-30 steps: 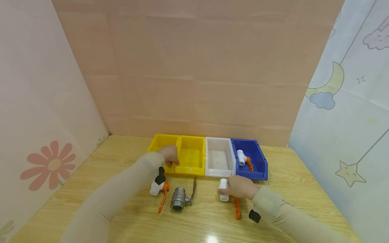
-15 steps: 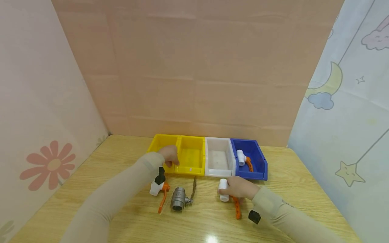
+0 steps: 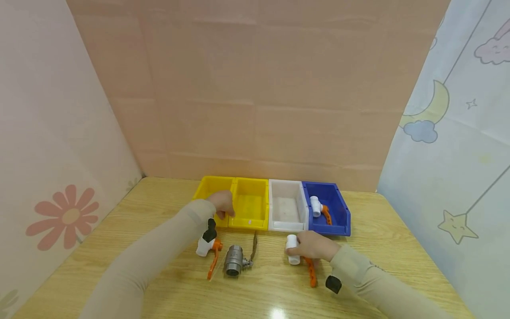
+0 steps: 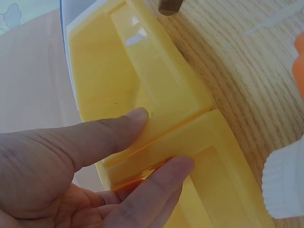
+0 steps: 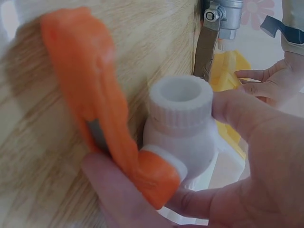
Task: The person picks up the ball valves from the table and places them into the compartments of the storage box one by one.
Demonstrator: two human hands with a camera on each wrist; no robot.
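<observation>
My right hand [image 3: 314, 246] grips a white plastic ball valve [image 3: 293, 254] with an orange lever [image 5: 85, 76], low over the table in front of the white bin. In the right wrist view my thumb is against the white socket and a fingertip lies by the lever. My left hand [image 3: 223, 203] straddles the adjoining walls of two yellow bins [image 4: 161, 85], thumb on one side and straight, relaxed fingers on the other. Between the hands is a metal ball valve [image 3: 233, 261] with a flat lever. Another white valve [image 3: 204, 247] with an orange lever lies below my left wrist.
A white bin [image 3: 288, 227] and a blue bin [image 3: 343, 221] continue the row to the right of the yellow ones. Inside the blue bin lies a similar white valve [image 3: 315, 207] with an orange lever. A tan backdrop [image 3: 255, 110] stands behind the wooden table [image 3: 159, 190].
</observation>
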